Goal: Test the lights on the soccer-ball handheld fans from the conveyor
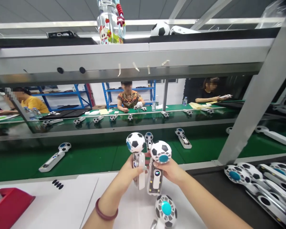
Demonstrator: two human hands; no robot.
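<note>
My left hand (133, 170) is closed around the handle of a soccer-ball handheld fan (135, 143), its ball head up and its blue disc turned to the left. Close beside it, my right hand (169, 168) grips a second soccer-ball fan (160, 152). That one stands upright with its blue disc facing me, and a small lit display shows on its clear-cased handle. Both are held above the white worktop (85, 197). Just below them lies a third soccer-ball fan (166, 211), its handle cut off by the frame edge.
Behind the worktop runs a green conveyor belt (92, 159) carrying several spaced fans. On the right, a black tray (200, 187) holds more fans. A red bin (11, 206) and several black oval pieces (57, 184) are at left. A shelf (133, 54) spans overhead; co-workers sit across.
</note>
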